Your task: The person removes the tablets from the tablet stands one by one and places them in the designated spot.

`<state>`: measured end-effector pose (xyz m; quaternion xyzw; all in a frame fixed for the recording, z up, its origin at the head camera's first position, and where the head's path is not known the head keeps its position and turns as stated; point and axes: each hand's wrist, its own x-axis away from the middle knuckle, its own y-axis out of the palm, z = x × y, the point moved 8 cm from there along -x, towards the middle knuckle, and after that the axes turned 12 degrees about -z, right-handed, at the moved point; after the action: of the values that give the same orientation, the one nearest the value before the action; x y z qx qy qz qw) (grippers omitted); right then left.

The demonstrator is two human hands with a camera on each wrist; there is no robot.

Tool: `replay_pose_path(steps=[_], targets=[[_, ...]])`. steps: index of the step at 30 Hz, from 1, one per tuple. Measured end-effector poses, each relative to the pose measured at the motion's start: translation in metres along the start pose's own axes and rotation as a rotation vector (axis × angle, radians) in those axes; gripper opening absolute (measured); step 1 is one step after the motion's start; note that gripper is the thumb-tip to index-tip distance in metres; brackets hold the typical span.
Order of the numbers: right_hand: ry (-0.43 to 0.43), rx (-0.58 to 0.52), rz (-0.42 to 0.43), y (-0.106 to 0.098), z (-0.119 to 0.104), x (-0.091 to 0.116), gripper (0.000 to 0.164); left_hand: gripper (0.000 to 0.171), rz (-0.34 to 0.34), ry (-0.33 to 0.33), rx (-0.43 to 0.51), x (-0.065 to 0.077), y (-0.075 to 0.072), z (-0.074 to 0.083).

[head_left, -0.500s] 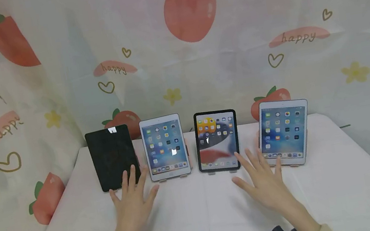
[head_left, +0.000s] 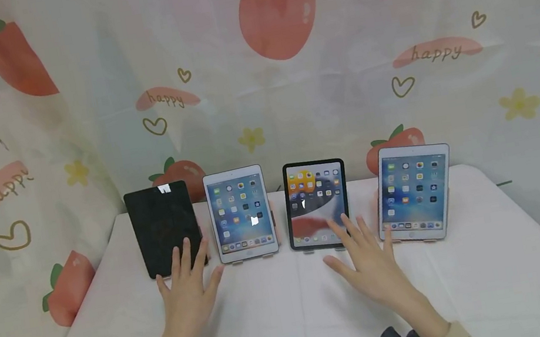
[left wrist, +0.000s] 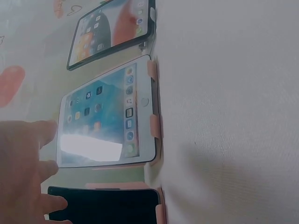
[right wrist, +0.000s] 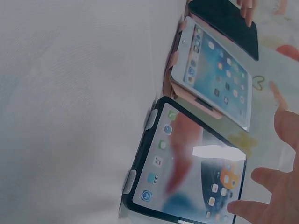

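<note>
The left hand (head_left: 185, 302) holds nothing; its fingers are spread wide and nearly straight, the thumb out to the right. Directly beyond those fingers leans a dark-screened tablet (head_left: 157, 223), its lower part overlapped by the fingertips in the head view. Just right of them stands a white tablet (head_left: 238, 212) with rows of icons lit, held at its foot by pink clips (left wrist: 154, 126).

The right hand (head_left: 373, 273) is likewise empty, its fingers fanned apart and almost straight. Beyond them and slightly left is a black-framed tablet (head_left: 313, 197), lit, with grey clips (right wrist: 151, 119) along its lower edge; the fingertips overlap its lower right part. To the right of the fingers another white tablet (head_left: 416, 192) leans back, the little finger in front of its lower left corner. Whether any fingertip touches a screen, I cannot tell.

Beneath both sets of fingers lies the white counter (head_left: 287, 332). Behind the tablets, farther off, hangs a cloth (head_left: 333, 98) printed with red fruit, hearts and "happy".
</note>
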<state>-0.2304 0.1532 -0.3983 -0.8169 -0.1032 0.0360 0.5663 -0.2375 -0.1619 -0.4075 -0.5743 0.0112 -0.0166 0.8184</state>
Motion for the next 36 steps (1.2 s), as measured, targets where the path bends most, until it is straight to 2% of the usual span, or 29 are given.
replay_pose_path(steps=[11,23,31,36], targets=[[-0.057,-0.053,0.012,0.001,-0.022,-0.008,0.070,0.065,-0.010,-0.027,0.035,-0.004,-0.003,-0.010],[-0.121,-0.119,0.014,0.006,-0.049,-0.020,0.069,0.062,0.058,-0.033,0.040,-0.006,-0.011,-0.020],[-0.220,-0.346,0.006,0.009,-0.065,-0.031,0.063,0.060,0.110,-0.027,0.109,-0.010,-0.017,-0.026],[-0.250,-0.415,-0.017,0.014,-0.074,-0.037,0.062,0.059,0.136,-0.038,0.151,-0.014,-0.020,-0.031]])
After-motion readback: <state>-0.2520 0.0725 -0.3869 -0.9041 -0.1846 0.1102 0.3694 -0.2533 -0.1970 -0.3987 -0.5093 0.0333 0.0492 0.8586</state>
